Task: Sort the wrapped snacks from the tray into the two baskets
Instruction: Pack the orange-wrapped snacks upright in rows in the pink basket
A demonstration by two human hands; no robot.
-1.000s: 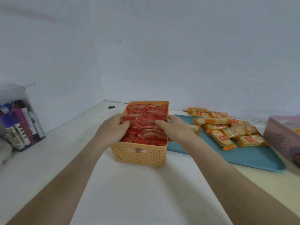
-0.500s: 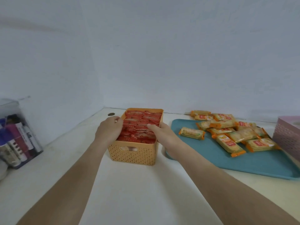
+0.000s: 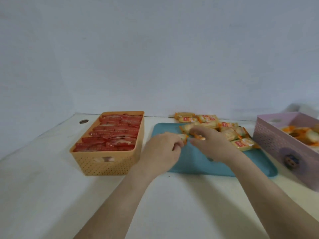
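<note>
**Wrapped snacks (image 3: 243, 144) heaped at the tray's 1 o'clock corner**

Head view: yellow-orange packs pile on the teal tray (image 3: 215, 168), a few past its 12 o'clock rim. The left grip (image 3: 160, 150) pinches one packet (image 3: 183, 137). The right grip (image 3: 214, 145) lies over another; blur hides any clasp. The orange basket (image 3: 107, 164), full of red packets (image 3: 114, 135), stands at 9 o'clock and the lilac basket (image 3: 276, 145) at 3. Open teal shows across the tray's 6 o'clock half.

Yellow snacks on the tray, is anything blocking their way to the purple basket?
No, nothing visible does. The yellow snacks lie at the far right of the tray, right beside the purple basket, with nothing between them. They only have to go up over the basket's wall.
</note>
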